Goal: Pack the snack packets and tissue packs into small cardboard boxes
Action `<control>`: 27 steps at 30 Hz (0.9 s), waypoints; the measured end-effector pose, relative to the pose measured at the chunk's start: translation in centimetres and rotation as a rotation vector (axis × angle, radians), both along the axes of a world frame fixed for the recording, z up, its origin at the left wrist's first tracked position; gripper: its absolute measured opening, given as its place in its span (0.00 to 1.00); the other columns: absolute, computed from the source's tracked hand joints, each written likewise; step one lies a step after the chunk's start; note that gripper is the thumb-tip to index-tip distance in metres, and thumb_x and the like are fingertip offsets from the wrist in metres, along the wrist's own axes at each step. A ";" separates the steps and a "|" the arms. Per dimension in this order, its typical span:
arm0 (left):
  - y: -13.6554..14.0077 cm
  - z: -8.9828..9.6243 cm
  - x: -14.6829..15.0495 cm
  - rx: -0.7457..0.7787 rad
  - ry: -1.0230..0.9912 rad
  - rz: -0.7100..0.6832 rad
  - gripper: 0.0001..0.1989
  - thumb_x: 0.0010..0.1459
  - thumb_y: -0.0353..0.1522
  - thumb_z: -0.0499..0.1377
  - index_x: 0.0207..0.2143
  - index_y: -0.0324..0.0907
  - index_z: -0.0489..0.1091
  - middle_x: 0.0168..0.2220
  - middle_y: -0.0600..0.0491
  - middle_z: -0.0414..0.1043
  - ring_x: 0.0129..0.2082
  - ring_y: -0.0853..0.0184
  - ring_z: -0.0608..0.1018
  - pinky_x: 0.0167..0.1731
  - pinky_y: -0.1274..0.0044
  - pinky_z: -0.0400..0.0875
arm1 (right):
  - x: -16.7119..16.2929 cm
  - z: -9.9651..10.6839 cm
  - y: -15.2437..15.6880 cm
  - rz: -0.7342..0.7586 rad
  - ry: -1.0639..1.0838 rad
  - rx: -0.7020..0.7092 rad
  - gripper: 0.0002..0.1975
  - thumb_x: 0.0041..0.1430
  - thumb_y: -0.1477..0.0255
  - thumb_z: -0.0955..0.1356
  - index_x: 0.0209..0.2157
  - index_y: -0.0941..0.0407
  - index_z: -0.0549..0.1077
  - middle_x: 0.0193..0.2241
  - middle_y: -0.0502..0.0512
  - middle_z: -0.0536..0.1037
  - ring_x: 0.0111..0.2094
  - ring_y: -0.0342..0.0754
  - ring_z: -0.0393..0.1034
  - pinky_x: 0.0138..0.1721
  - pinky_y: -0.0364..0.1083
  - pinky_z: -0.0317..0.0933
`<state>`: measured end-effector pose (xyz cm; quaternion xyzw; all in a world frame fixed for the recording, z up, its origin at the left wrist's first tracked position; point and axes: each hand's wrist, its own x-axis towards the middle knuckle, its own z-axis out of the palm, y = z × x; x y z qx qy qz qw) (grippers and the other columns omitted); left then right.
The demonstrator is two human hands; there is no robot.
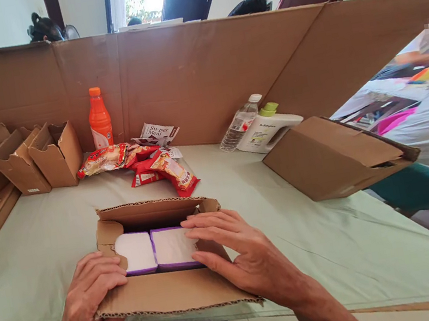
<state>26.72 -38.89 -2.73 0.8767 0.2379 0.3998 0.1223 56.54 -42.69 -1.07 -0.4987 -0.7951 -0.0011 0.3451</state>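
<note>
An open cardboard box (171,292) sits at the near edge of the table with its flaps up. Two white packs with purple edges lie side by side inside, a left pack (135,252) and a right pack (173,245); their kind is unclear, though they look like tissue packs. My left hand (93,298) grips the box's left side, fingers over the side flap and thumb low against the front flap. Across the right side reaches my right hand (238,250), its fingers stretched out over the right pack's edge, the thumb apart. It partly hides the right flap.
Behind the box lie red snack packets (175,170), with an orange drink bottle (100,120) beyond. Empty cardboard cartons (58,155) stand left. A clear bottle (241,122), a white jug (265,132) and a tilted carton (330,159) are right. A cardboard wall (183,77) borders the back.
</note>
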 end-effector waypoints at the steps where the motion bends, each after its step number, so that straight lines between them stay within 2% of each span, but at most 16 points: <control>1: 0.0 0.0 0.0 0.004 0.000 0.001 0.16 0.55 0.22 0.56 0.45 0.45 0.69 0.39 0.50 0.80 0.45 0.58 0.82 0.50 0.63 0.73 | 0.0 0.1 -0.1 0.014 0.008 -0.005 0.08 0.64 0.71 0.68 0.43 0.54 0.78 0.48 0.61 0.82 0.49 0.55 0.77 0.49 0.57 0.70; 8: 0.2 0.1 0.2 -0.019 -0.010 0.004 0.16 0.56 0.22 0.56 0.45 0.46 0.70 0.38 0.51 0.80 0.44 0.58 0.82 0.50 0.62 0.73 | 0.6 0.1 -0.7 -0.003 0.202 -0.017 0.12 0.65 0.74 0.65 0.46 0.53 0.78 0.62 0.65 0.71 0.56 0.58 0.74 0.53 0.58 0.72; 12: 0.2 0.1 0.2 -0.018 0.004 0.002 0.15 0.55 0.22 0.57 0.44 0.45 0.70 0.39 0.51 0.80 0.45 0.59 0.81 0.51 0.62 0.73 | 1.4 -0.3 -0.8 -0.076 0.301 0.001 0.11 0.66 0.74 0.65 0.45 0.51 0.79 0.60 0.62 0.73 0.55 0.57 0.75 0.52 0.56 0.72; 18: 0.3 0.3 0.3 -0.006 0.011 -0.006 0.14 0.56 0.22 0.57 0.44 0.44 0.70 0.39 0.51 0.79 0.45 0.60 0.80 0.51 0.62 0.72 | 1.5 -0.5 -0.2 -0.069 0.111 0.082 0.09 0.66 0.75 0.66 0.41 0.51 0.79 0.46 0.56 0.83 0.53 0.56 0.75 0.53 0.58 0.69; 20: 0.3 0.4 0.3 -0.002 0.011 -0.008 0.14 0.56 0.23 0.58 0.44 0.44 0.70 0.39 0.51 0.79 0.45 0.59 0.81 0.50 0.63 0.73 | 1.2 -0.3 0.2 -0.048 0.018 0.050 0.09 0.66 0.73 0.66 0.40 0.52 0.79 0.44 0.56 0.84 0.52 0.57 0.75 0.53 0.60 0.66; 24: 0.3 0.9 0.3 -0.006 0.014 -0.023 0.14 0.56 0.24 0.59 0.44 0.44 0.71 0.39 0.51 0.80 0.44 0.59 0.81 0.49 0.63 0.73 | 0.6 0.1 1.0 -0.029 -0.116 -0.099 0.10 0.67 0.72 0.65 0.42 0.54 0.80 0.44 0.57 0.84 0.52 0.58 0.74 0.54 0.61 0.62; 27: 0.3 1.0 0.2 -0.014 0.024 -0.033 0.13 0.57 0.25 0.59 0.45 0.44 0.70 0.39 0.51 0.80 0.45 0.59 0.81 0.51 0.63 0.73 | 0.9 0.3 1.1 -0.040 -0.140 -0.114 0.10 0.67 0.71 0.66 0.43 0.55 0.80 0.46 0.58 0.83 0.52 0.58 0.74 0.53 0.61 0.62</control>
